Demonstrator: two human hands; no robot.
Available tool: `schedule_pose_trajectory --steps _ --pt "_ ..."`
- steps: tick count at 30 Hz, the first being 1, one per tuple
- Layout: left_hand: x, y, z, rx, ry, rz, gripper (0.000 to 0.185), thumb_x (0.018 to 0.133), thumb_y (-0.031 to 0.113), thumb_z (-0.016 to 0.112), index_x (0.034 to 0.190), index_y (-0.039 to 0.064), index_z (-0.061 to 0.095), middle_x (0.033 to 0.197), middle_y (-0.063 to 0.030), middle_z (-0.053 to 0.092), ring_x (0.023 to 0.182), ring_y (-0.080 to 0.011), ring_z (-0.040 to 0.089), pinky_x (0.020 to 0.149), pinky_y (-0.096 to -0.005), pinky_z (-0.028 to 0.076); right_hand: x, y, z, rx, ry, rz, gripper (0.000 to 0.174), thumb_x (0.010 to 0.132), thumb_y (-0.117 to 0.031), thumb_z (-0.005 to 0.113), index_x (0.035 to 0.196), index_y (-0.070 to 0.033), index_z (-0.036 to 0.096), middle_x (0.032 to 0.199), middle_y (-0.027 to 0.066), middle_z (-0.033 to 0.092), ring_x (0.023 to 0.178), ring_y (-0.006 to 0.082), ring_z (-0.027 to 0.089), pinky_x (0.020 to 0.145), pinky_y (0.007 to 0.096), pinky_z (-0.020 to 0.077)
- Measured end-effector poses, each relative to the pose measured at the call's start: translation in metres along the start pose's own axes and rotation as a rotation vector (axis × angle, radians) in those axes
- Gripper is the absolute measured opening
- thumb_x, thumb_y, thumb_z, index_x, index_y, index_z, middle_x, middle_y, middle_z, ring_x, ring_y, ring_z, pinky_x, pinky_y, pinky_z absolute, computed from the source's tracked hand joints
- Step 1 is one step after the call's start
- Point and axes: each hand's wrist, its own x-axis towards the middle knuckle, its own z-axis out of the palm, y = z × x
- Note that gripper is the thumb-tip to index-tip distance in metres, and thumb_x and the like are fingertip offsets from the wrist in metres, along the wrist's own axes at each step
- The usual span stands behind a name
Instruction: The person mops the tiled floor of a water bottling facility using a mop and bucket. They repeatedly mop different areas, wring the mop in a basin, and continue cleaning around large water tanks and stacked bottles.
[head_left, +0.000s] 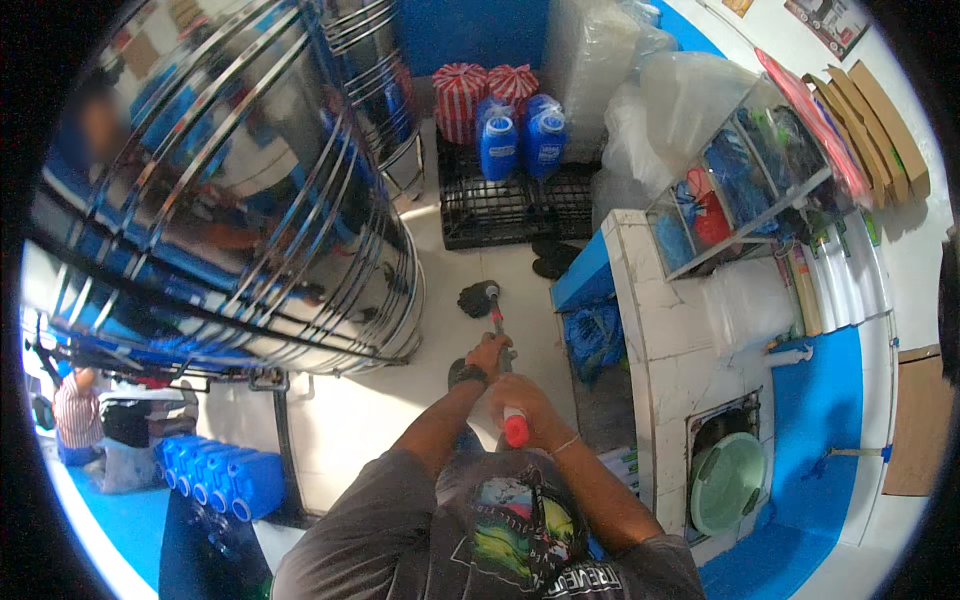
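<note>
Both my hands are closed around the handle of a mop (498, 321), which has grey and red sections. My left hand (489, 356), with a dark watch at its wrist, grips lower down the shaft. Closer to my body, my right hand (529, 405) holds the top end, where a red cap (516, 430) sticks out. The dark mop head (478, 299) rests on the pale tiled floor (450, 255), out in front of my hands. Part of a dark shoe shows beside my left hand.
A large shiny ribbed metal tank (300, 225) stands close on the left. Ahead, blue jugs (499, 150) sit on a black crate-like platform (517, 214). A tiled counter (660, 315) borders the right side. Several blue jugs (255, 480) and a person in stripes (77, 416) are far left.
</note>
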Motion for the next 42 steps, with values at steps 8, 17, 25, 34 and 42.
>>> schedule_pose_trajectory --steps 8,17,25,34,42 --pt "0.149 -0.026 -0.056 0.093 -0.223 0.013 0.059 0.099 0.06 0.07 0.142 0.022 0.053 0.117 -0.0195 0.07 0.113 -0.0401 0.07 0.094 -0.053 0.056 0.064 0.109 0.023 -0.181 0.184 0.217 0.025 0.076 -0.003 0.075 0.093 -0.012 0.06 0.093 0.0094 0.063 0.096 0.0387 0.065 0.116 0.0548 0.045" --pt "0.162 -0.038 -0.035 -0.336 -0.34 0.356 0.05 0.089 0.041 0.088 0.114 0.011 0.056 0.092 -0.0074 0.068 0.081 -0.0251 0.069 0.073 -0.0441 0.056 0.104 0.032 -0.041 -0.181 0.206 0.469 0.019 0.086 -0.003 0.079 0.087 -0.007 0.06 0.087 0.0073 0.064 0.089 0.0258 0.064 0.101 0.0434 0.0543" --pt "0.066 0.002 -0.095 -0.247 -0.303 0.163 0.048 0.092 0.059 0.075 0.113 0.017 0.07 0.087 -0.0142 0.076 0.082 -0.0392 0.074 0.073 -0.0501 0.056 0.133 -0.015 -0.055 0.146 0.167 0.612 0.028 0.08 -0.004 0.085 0.081 -0.008 0.057 0.084 0.0072 0.065 0.088 0.0276 0.069 0.111 0.0487 0.0508" --pt "0.088 -0.038 -0.153 -0.218 0.01 -0.028 0.046 0.098 0.061 0.067 0.106 0.016 0.07 0.089 -0.0156 0.076 0.087 -0.0429 0.074 0.074 -0.0537 0.055 0.219 0.022 -0.03 0.114 -0.027 0.324 0.028 0.079 -0.003 0.085 0.082 -0.009 0.057 0.086 0.0094 0.063 0.091 0.0342 0.066 0.11 0.0485 0.0504" --pt "0.191 -0.1 -0.178 -0.25 0.242 -0.137 0.035 0.097 0.05 0.072 0.111 0.018 0.068 0.094 -0.0149 0.078 0.092 -0.0434 0.074 0.08 -0.0525 0.056 0.249 0.135 0.008 0.14 0.146 0.266 0.023 0.085 -0.003 0.082 0.094 -0.008 0.062 0.099 0.0104 0.067 0.094 0.0317 0.068 0.103 0.0462 0.0531"
